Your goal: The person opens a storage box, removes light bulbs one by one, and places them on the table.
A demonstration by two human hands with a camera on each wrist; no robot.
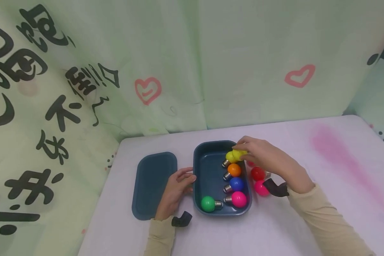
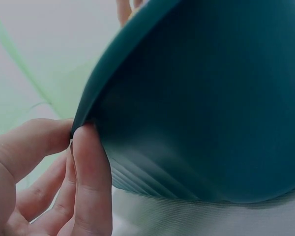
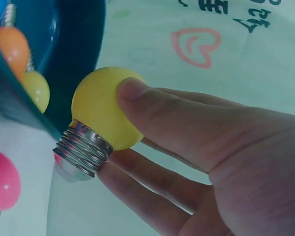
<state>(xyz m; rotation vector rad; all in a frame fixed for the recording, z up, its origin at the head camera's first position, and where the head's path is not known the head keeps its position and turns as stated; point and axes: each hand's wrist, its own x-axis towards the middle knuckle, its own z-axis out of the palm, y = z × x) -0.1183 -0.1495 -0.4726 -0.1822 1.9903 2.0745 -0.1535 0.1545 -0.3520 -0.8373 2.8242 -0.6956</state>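
Note:
My right hand (image 1: 263, 156) holds a yellow light bulb (image 3: 103, 105) by its round globe, over the right rim of a dark blue tray (image 1: 208, 149). The bulb's metal screw base (image 3: 83, 147) sticks out free of the fingers. On the tray's left side, my left hand (image 2: 83, 172) pinches the rim between thumb and fingers. Inside the tray lie another yellow bulb (image 3: 37, 91), an orange bulb (image 1: 234, 170), a blue bulb (image 1: 236, 184), a pink bulb (image 1: 239, 199) and a green bulb (image 1: 208, 203).
Just right of the tray, a red bulb (image 1: 257, 173) and a second pink bulb (image 1: 261, 188) lie on the table (image 1: 307, 149). Left of it rests a flat dark blue lid (image 1: 155, 177). A pale green curtain (image 1: 243, 71) hangs behind the table.

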